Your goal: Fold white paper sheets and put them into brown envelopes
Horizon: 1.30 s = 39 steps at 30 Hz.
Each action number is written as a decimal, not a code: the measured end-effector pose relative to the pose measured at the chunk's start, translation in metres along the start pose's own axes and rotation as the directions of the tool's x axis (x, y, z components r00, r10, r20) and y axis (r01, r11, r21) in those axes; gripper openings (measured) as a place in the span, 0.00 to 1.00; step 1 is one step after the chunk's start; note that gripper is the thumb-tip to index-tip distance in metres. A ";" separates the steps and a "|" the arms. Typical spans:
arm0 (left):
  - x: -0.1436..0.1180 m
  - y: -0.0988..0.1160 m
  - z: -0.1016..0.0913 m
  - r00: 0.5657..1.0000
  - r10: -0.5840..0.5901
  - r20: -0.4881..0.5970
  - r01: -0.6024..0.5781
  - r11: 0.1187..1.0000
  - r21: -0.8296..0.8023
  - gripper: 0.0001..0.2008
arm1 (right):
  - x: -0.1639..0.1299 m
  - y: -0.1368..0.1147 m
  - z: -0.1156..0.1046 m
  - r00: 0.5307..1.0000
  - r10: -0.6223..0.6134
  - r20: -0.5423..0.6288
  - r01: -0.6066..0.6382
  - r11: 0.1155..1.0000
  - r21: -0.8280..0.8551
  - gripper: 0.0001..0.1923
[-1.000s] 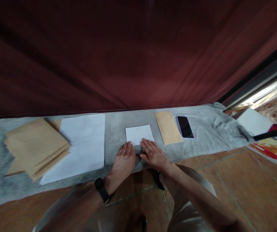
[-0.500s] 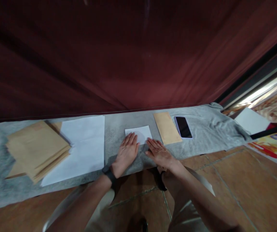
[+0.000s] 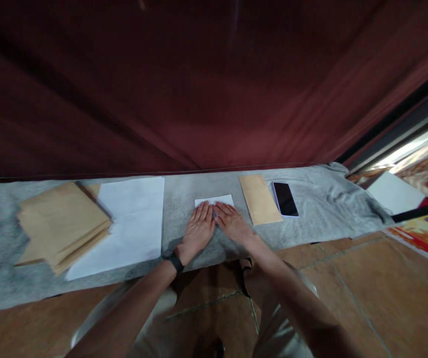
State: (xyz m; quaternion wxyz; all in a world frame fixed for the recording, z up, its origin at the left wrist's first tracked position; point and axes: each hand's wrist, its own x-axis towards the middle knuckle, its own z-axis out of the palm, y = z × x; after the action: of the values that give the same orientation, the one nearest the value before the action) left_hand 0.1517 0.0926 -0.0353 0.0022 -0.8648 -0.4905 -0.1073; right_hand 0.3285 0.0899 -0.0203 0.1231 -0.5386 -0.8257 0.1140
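Observation:
A small folded white paper [image 3: 214, 200] lies on the grey cloth in front of me, its lower part covered by my hands. My left hand [image 3: 200, 226] rests flat on its left side, fingers stretched forward. On the right side, my right hand [image 3: 232, 221] presses flat too, its fingertips close to those of the left. Right of the paper lies a brown envelope [image 3: 261, 199], apart from my hand. A phone [image 3: 285, 199] with a dark screen sits just beyond the envelope.
Large white paper sheets [image 3: 135, 223] lie to the left, partly under a stack of brown envelopes [image 3: 64, 219]. The grey cloth [image 3: 322, 199] covers a narrow bench. Behind it hangs a dark red curtain [image 3: 214, 99]. A printed box [image 3: 426, 236] stands at the right.
My right hand has slid left and forward onto the paper, closer to my left hand. More of the paper is now covered. The view has shifted slightly.

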 end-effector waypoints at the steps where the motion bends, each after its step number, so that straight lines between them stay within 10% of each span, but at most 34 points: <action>1: 0.000 0.000 0.001 1.000 -0.011 0.001 0.011 1.000 0.002 0.28 | 0.003 0.000 0.002 1.000 0.004 0.000 -0.004 1.000 -0.007 0.26; 16: -0.001 -0.001 0.000 0.978 -0.210 -0.001 0.210 0.978 0.003 0.34 | 0.004 0.016 0.018 0.988 0.144 -0.058 -0.148 0.986 -0.080 0.30; 34: -0.050 0.031 -0.003 1.000 -0.006 0.023 0.006 1.000 -0.021 0.40 | 0.006 0.013 0.008 0.987 0.154 -0.038 -0.157 0.984 -0.086 0.28; 39: -0.053 0.034 -0.012 0.998 -0.021 0.068 0.022 1.000 -0.013 0.39 | 0.011 -0.008 0.004 0.999 -0.050 0.001 0.050 0.997 0.053 0.27</action>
State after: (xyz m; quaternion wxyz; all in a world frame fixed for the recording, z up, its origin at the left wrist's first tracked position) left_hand 0.1522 0.0289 -0.0296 -0.0213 -0.8627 -0.4986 -0.0814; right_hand 0.3161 0.0968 -0.0205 0.1391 -0.5142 -0.8357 0.1334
